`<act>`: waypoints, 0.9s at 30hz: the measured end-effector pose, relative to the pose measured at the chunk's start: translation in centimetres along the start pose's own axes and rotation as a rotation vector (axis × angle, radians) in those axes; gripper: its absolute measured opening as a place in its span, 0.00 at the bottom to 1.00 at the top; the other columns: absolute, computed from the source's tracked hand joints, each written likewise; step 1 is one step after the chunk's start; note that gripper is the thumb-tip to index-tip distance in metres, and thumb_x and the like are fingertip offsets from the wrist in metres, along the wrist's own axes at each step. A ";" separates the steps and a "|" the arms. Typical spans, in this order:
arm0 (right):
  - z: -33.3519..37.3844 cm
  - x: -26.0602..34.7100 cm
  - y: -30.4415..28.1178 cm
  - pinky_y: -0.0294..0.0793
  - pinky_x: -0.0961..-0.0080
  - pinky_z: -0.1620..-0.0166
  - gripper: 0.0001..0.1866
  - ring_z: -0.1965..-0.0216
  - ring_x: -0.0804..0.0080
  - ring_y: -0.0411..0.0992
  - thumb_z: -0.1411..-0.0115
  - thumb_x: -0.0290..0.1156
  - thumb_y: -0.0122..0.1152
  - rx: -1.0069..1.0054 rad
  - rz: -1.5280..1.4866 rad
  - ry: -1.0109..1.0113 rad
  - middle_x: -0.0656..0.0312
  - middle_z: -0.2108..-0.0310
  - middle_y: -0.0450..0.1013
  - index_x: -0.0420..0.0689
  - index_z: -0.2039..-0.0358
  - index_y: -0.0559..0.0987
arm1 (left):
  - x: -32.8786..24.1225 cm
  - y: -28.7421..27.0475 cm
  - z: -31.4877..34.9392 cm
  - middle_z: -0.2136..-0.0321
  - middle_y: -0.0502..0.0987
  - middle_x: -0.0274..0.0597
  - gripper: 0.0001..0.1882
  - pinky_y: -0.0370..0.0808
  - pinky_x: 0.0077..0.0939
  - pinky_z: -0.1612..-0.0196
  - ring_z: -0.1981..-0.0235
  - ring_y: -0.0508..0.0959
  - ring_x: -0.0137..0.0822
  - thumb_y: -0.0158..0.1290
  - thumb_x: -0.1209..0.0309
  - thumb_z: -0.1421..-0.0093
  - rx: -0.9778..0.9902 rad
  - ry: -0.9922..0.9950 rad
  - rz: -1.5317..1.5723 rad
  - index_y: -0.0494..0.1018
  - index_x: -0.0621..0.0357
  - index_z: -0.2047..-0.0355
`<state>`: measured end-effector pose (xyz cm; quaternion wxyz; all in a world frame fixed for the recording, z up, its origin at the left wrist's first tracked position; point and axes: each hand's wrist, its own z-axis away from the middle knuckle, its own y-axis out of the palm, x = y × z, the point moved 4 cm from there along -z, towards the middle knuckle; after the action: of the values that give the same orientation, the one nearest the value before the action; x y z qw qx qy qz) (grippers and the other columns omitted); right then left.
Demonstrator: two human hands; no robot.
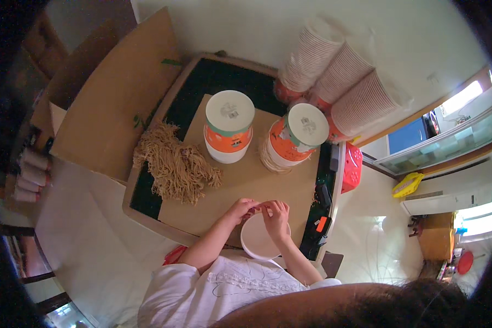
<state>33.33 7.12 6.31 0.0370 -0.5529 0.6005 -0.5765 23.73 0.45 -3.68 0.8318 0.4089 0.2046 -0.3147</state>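
A white paper bucket (255, 243) stands at the near edge of the table, its open mouth facing up. Over its far rim, my left hand (242, 209) and my right hand (277, 217) come together with the fingertips pinched. What lies between the fingers is too small to make out. Part of a reddish print shows on the bucket beside my left fingers. Beyond, two upturned stacks of printed paper buckets stand on cardboard: the left stack (228, 142) and the right stack (287, 141), which has cord round its base. A heap of tan cords (175, 164) lies to the left.
Cardboard (268, 191) covers much of the dark green tabletop. Tall bucket stacks in clear plastic (361, 104) lean at the wall. Small black and orange tools (322, 223) lie along the right edge, near a red basket (351, 169). A big cardboard box (115, 98) stands left.
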 end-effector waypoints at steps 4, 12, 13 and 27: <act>0.7 -1.3 0.5 0.61 0.71 0.60 0.02 0.73 0.67 0.70 0.54 0.26 0.57 0.054 -0.013 0.076 0.64 0.78 0.71 0.45 0.78 0.74 | -0.7 1.2 0.6 0.81 0.69 0.27 0.06 0.61 0.10 0.82 0.83 0.65 0.18 0.47 0.65 0.46 0.017 0.053 0.029 0.70 0.52 0.75; 0.7 -2.0 0.8 0.63 0.70 0.62 0.01 0.76 0.67 0.70 0.54 0.25 0.57 0.124 -0.169 0.201 0.62 0.80 0.72 0.44 0.79 0.74 | 0.3 0.7 -0.3 0.81 0.70 0.29 0.06 0.61 0.12 0.81 0.83 0.66 0.20 0.49 0.66 0.47 -0.002 -0.008 0.021 0.72 0.53 0.76; 0.7 -1.9 0.8 0.63 0.70 0.62 0.01 0.76 0.67 0.70 0.54 0.25 0.57 0.125 -0.170 0.200 0.62 0.80 0.72 0.44 0.79 0.74 | 0.2 0.8 -0.2 0.81 0.70 0.29 0.06 0.61 0.12 0.81 0.83 0.66 0.20 0.49 0.67 0.47 -0.021 -0.019 0.032 0.72 0.54 0.76; 1.0 0.0 -0.1 0.60 0.70 0.58 0.04 0.69 0.66 0.68 0.55 0.25 0.59 -0.027 -0.006 0.043 0.64 0.74 0.71 0.45 0.77 0.74 | 0.3 0.0 0.6 0.77 0.74 0.33 0.06 0.64 0.11 0.81 0.81 0.69 0.20 0.50 0.69 0.47 -0.028 -0.049 0.071 0.73 0.56 0.72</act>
<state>34.08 6.46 6.07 0.0148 -0.5428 0.6072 -0.5801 23.98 -0.09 -3.50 0.8528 0.3964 0.1740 -0.2920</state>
